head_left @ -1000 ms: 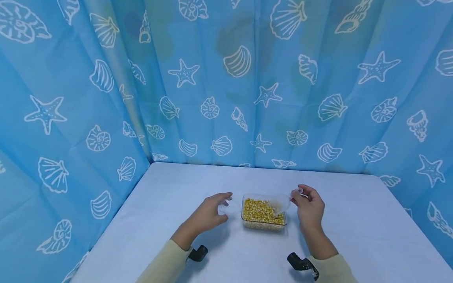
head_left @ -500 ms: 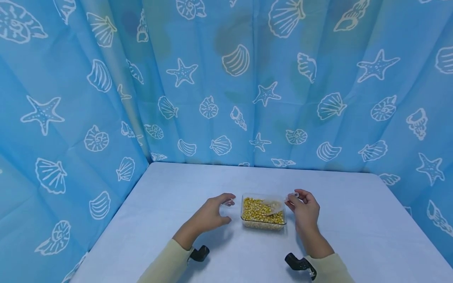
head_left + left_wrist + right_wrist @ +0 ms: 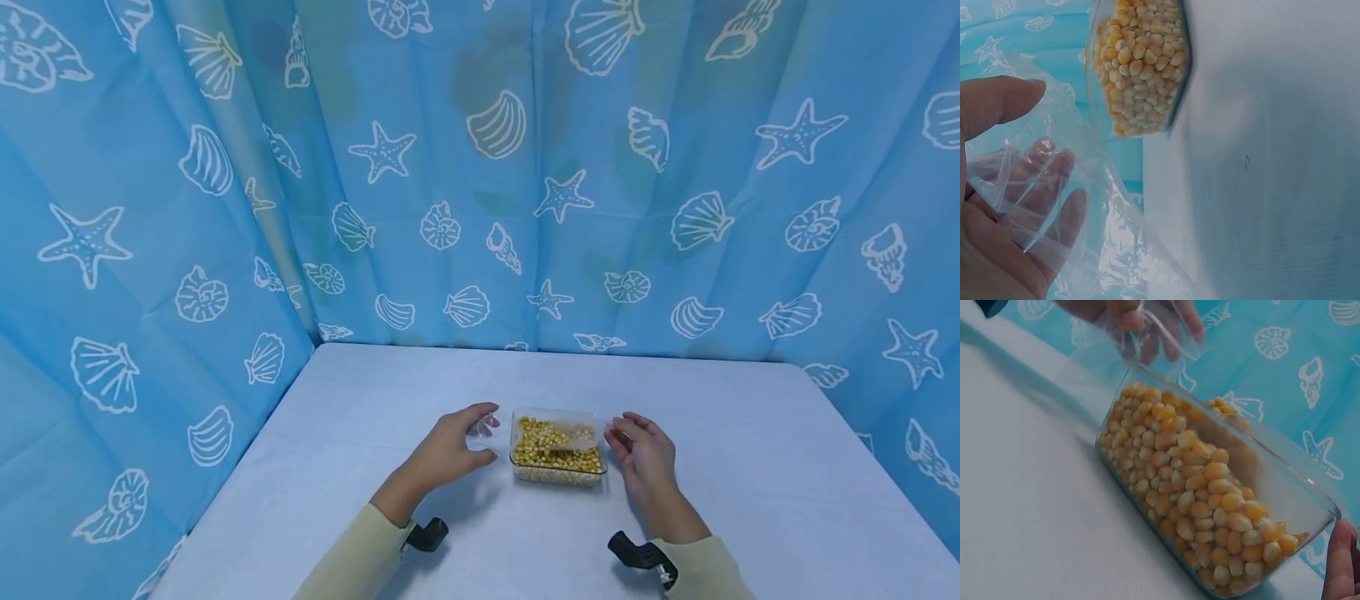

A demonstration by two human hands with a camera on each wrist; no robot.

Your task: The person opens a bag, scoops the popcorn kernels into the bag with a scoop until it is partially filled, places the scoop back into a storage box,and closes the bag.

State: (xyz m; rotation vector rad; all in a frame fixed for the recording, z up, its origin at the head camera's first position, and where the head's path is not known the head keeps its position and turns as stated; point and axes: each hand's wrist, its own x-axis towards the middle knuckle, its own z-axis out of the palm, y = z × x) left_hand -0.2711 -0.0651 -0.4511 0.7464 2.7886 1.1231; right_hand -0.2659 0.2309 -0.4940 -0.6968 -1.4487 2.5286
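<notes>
Standing on the white table point(image 3: 517, 550), the glass container point(image 3: 558, 472) of corn kernels point(image 3: 536, 451) lies between the hands, apart from the left hand point(image 3: 453, 447) and just beside the right hand point(image 3: 649, 457). The left hand, thumb well clear of its fingers, holds a clear plastic bag point(image 3: 1110, 219); the right pinches a translucent scoop point(image 3: 579, 435) reaching left into the container.

We wear pale yellow-green sleeves point(image 3: 354, 560) and have bare hands point(image 3: 448, 450). At each wrist we carry a black, bent fitting point(image 3: 429, 535); our right one shows a small silvery part point(image 3: 664, 574).
</notes>
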